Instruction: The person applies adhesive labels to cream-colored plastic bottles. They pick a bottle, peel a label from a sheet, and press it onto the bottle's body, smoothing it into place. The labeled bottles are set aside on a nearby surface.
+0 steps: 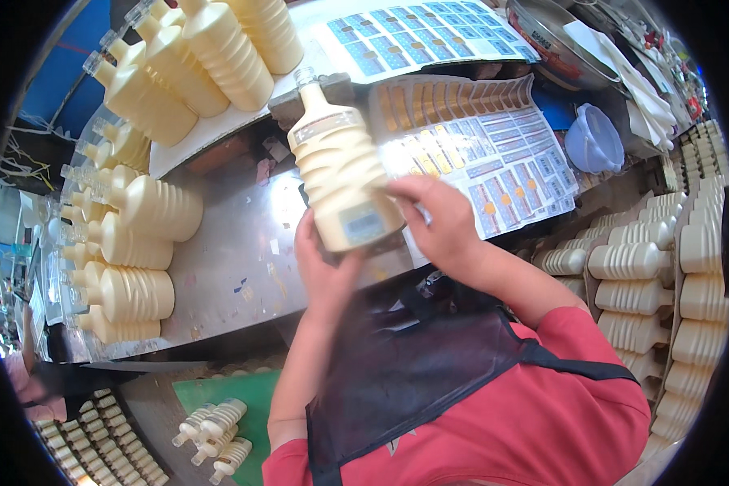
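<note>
A cream plastic bottle (340, 174) with wavy ridges and a clear neck is tilted in front of me above the metal table. My left hand (326, 263) grips it low, near its base. At its lower right side, my right hand (441, 219) has curled fingers against the bottle's edge. A bluish-grey label (363, 225) shows on the lower face of the bottle, and a clear-looking band (326, 125) runs round its shoulder. Just beyond the right hand lies a sheet of labels (502, 162), partly peeled off, with yellow and blue printing.
Several cream bottles (138, 300) lie stacked along the table's left edge; others (219, 53) stand on a white board behind. A blue label sheet (421, 36) lies at the back. A lilac bucket (595, 139) sits at right, above rows of bottles (632, 296). Small bottles (215, 429) rest on green below.
</note>
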Demonstrator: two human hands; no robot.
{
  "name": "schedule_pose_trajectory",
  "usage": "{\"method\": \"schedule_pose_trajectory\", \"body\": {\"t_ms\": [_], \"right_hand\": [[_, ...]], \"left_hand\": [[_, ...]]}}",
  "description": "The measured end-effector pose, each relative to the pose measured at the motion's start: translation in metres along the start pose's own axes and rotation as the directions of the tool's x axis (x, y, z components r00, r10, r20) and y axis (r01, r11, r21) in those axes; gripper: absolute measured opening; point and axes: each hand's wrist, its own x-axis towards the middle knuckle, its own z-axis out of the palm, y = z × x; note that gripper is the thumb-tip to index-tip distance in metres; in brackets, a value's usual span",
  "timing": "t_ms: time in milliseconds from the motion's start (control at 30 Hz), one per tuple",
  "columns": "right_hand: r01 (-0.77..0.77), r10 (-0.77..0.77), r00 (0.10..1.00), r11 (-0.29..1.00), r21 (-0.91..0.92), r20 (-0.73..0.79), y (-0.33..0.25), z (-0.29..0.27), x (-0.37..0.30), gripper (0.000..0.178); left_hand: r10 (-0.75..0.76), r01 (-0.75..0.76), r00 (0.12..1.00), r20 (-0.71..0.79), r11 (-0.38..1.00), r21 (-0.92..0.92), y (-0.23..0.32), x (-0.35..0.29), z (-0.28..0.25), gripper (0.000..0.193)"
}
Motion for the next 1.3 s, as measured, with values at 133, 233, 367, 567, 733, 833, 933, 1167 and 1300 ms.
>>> {"method": "schedule_pose_trajectory", "body": {"t_ms": [133,233,367,567,733,833,933,1167,1300], "right_hand": [[0.371,-0.372,0.927,0.928,0.033,0.038,-0.02,-0.001,-0.008,0.027],[0.256,-0.252,0.967,0.96,0.111,-0.046,-0.026,0.002,-0.003,0.025],[0.299,-0.298,0.954,0.948,0.111,-0.02,-0.03,0.006,0.0,0.021],[-0.081,0.072,0.997,0.94,0.331,0.04,-0.03,0.008,-0.011,0.024],[-0.265,0.254,0.964,0.89,0.372,0.079,-0.004,0.0,-0.004,0.025],[-0.552,0.569,0.807,0.628,0.549,0.16,0.021,-0.007,0.0,0.034],[-0.589,0.608,0.762,0.507,0.63,0.223,0.036,-0.019,-0.007,0.038],[-0.783,0.687,0.592,0.368,0.501,0.42,0.038,-0.029,-0.022,0.035],[-0.8,0.691,0.593,0.449,0.398,0.412,0.047,-0.05,-0.028,0.038]], "left_hand": [[0.024,-0.015,0.993,-0.112,0.997,0.08,0.007,0.004,-0.001,0.081],[0.239,-0.182,0.965,-0.104,0.903,0.389,0.019,0.006,-0.01,0.08],[0.2,-0.167,0.97,-0.138,0.961,0.221,0.01,0.008,-0.004,0.081],[0.064,-0.06,0.997,-0.039,0.992,0.113,0.005,0.001,-0.001,0.084],[0.023,-0.022,0.999,-0.03,0.999,0.034,-0.008,0.004,-0.01,0.079],[0.037,-0.038,0.998,-0.052,0.999,-0.033,0.001,0.005,-0.011,0.079],[0.095,-0.089,0.992,-0.079,0.993,0.072,0.016,0.008,-0.013,0.079],[0.222,-0.216,0.972,-0.073,0.973,0.087,0.002,0.014,0.004,0.073],[0.266,-0.253,0.96,-0.083,0.957,0.14,0.0,0.02,0.008,0.066]]}}
